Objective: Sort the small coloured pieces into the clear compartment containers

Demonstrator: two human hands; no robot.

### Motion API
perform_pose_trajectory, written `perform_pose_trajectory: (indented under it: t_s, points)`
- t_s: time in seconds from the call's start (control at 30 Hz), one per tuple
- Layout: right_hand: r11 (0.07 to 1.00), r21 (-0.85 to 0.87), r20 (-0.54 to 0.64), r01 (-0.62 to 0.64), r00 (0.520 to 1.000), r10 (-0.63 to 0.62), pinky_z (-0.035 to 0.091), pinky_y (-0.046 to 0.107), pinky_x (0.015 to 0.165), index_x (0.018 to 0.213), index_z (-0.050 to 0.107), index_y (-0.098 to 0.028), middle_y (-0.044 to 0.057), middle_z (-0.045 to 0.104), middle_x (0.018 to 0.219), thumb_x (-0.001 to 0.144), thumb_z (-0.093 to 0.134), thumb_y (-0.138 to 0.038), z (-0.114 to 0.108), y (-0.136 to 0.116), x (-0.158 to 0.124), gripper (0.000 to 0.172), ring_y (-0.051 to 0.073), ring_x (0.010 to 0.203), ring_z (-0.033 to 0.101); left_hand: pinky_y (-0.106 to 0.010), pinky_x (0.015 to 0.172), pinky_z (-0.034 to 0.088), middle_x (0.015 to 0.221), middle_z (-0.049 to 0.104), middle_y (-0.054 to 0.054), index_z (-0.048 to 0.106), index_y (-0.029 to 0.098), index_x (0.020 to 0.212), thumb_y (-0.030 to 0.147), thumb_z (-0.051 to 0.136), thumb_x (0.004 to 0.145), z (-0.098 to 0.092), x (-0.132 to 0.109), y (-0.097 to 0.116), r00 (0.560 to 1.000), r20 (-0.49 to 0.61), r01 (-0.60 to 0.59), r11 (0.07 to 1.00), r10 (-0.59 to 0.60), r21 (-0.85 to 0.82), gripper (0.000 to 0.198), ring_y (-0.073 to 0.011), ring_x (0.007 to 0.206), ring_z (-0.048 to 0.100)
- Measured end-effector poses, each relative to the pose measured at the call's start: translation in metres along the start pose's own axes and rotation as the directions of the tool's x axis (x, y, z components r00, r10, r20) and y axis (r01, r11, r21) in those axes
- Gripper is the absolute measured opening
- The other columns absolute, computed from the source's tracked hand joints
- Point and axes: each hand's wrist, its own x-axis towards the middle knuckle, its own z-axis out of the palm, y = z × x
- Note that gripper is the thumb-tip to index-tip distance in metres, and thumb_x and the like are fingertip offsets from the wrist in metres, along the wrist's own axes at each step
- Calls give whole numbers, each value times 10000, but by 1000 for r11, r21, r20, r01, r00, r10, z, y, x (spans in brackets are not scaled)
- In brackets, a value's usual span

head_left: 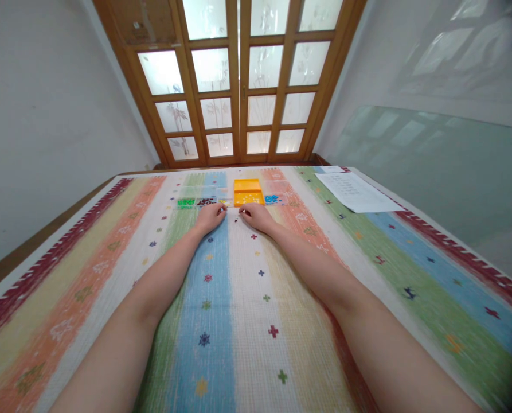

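Observation:
My left hand (211, 218) rests over the tablecloth with thumb and fingers drawn together in a pinch. Whatever it grips is too small to make out. Just across a narrow gap, my right hand (257, 217) is pinched the same way, its fingertips facing the left ones. Beyond the hands stands an open yellow box (247, 185) with small pale pieces in its near half. Clear cases hold green pieces (186, 202), dark brown pieces (206, 201) and yellow pieces (223, 202) left of it, and blue pieces (272, 199) on its right. A tiny dark speck (235, 220) shows between the hands.
A striped tablecloth (204, 355) covers the long table. Printed white sheets (354, 192) lie at the far right. Past the table's far edge are wooden doors with glass panes (262, 109). A glass panel (445, 172) leans along the right wall.

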Motion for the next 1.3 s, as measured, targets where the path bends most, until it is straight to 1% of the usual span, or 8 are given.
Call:
perform_pose_trajectory:
  t_s: [0.17, 0.4, 0.73, 0.93, 1.03, 1.1, 1.2, 1.3]
  points:
    - [1000, 6, -2, 14, 1000, -14, 467, 294, 896, 1068, 782, -213, 75, 778, 1090, 986, 595, -206, 1, 2, -1, 204, 216, 1019, 683, -308, 754, 471, 775, 693, -30, 758, 194, 1015, 321, 582, 934, -6, 8, -31, 970, -155, 153, 962, -190, -226, 232, -198, 739, 619]
    - [1000, 8, 6, 4, 1000, -4, 470, 299, 903, 1064, 775, -213, 77, 776, 1105, 985, 596, -197, -2, 0, -2, 197, 216, 1030, 681, -261, 787, 520, 956, 730, -64, 715, 130, 1053, 334, 589, 900, -7, 20, -64, 814, -283, 190, 694, -506, -694, 285, -162, 834, 646]
    - [1000, -7, 22, 19, 1000, -19, 470, 303, 909, 1063, 778, -218, 79, 776, 1095, 996, 585, -220, -4, -2, -3, 205, 219, 1029, 678, -244, 768, 505, 919, 713, -45, 701, 146, 970, 318, 580, 846, -12, 21, -104, 615, -418, 302, 689, -669, -659, 244, -156, 838, 643]
    - [1000, -11, 26, 28, 999, -27, 469, 298, 910, 1050, 782, -221, 76, 774, 1083, 996, 575, -223, -4, -4, -3, 214, 217, 1026, 678, -250, 730, 500, 897, 713, -42, 723, 155, 991, 295, 568, 819, -19, 15, -103, 586, -424, 382, 697, -690, -606, 270, -171, 807, 640]
    - [1000, -10, 25, 25, 999, -24, 471, 301, 912, 1053, 781, -222, 75, 774, 1084, 989, 583, -218, -3, -4, -3, 208, 219, 1027, 679, -256, 680, 479, 859, 704, -40, 740, 158, 1057, 275, 551, 828, -21, 12, -96, 602, -415, 428, 715, -682, -553, 319, -180, 755, 623]
    - [1000, -5, 18, 23, 1000, -23, 472, 302, 907, 1051, 780, -219, 74, 775, 1079, 986, 589, -218, -3, -3, -3, 202, 220, 1019, 680, -270, 681, 469, 816, 694, -36, 750, 160, 1071, 279, 550, 850, -20, 12, -88, 656, -420, 419, 766, -626, -487, 321, -185, 725, 610]
    - [1000, -6, -1, 15, 1000, -15, 471, 304, 905, 1056, 778, -215, 75, 775, 1086, 992, 585, -221, -3, -2, -3, 203, 220, 1023, 677, -287, 709, 463, 787, 691, -33, 762, 173, 1055, 290, 553, 882, -16, 11, -65, 808, -369, 319, 869, -458, -379, 296, -190, 720, 610]
    - [999, -24, -38, -32, 999, 31, 470, 307, 895, 1069, 770, -216, 80, 771, 1082, 1006, 574, -239, -3, 0, -2, 208, 223, 1019, 672, -300, 738, 469, 777, 697, -36, 776, 191, 1046, 311, 565, 905, -9, 9, -35, 962, -171, 161, 947, -214, -279, 281, -198, 734, 620]
